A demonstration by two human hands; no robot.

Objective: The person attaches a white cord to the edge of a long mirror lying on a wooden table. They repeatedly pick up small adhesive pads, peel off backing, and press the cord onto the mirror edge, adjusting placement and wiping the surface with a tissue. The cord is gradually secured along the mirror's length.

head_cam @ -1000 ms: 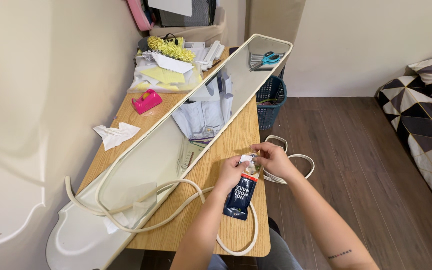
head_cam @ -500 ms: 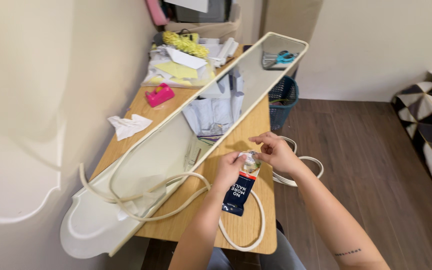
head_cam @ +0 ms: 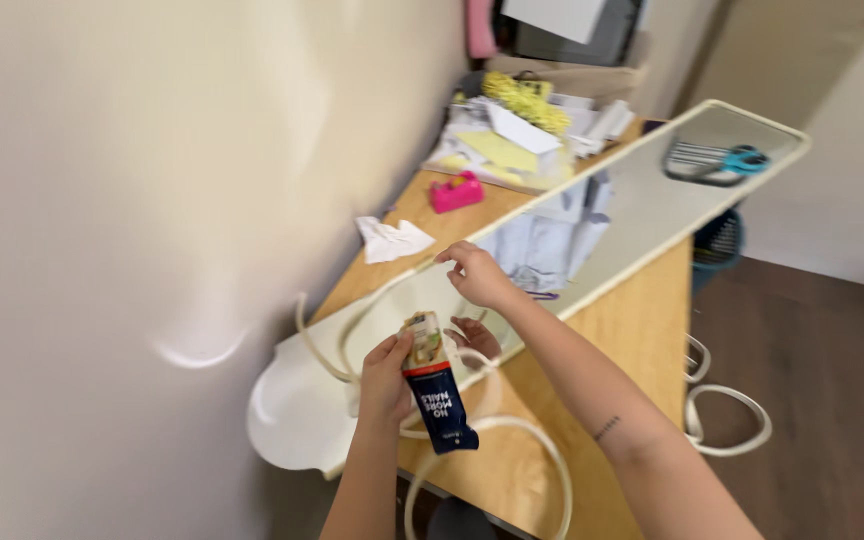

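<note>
My left hand [head_cam: 386, 378] grips a dark blue tube of adhesive [head_cam: 434, 385] by its upper end, held upright over the near end of a long white-framed mirror [head_cam: 642, 215] that lies flat on the wooden table [head_cam: 642, 325]. My right hand [head_cam: 476, 273] is apart from the tube, reaching forward over the mirror's glass with its fingers loosely curled and nothing in them; its reflection shows just below it. A cream cord [head_cam: 512, 440] loops around the mirror's near end and off the table's front edge.
A crumpled white tissue [head_cam: 392, 239] and a pink tape dispenser [head_cam: 455, 192] lie by the wall. Papers and yellow items [head_cam: 517, 125] pile at the table's far end. A dark basket [head_cam: 717, 240] stands on the wooden floor; more cord loops [head_cam: 727, 420] hang at the right.
My right hand has let go of the tube's top and moved forward over the mirror. My left hand has lifted the tube. The view has swung left and tilted.
</note>
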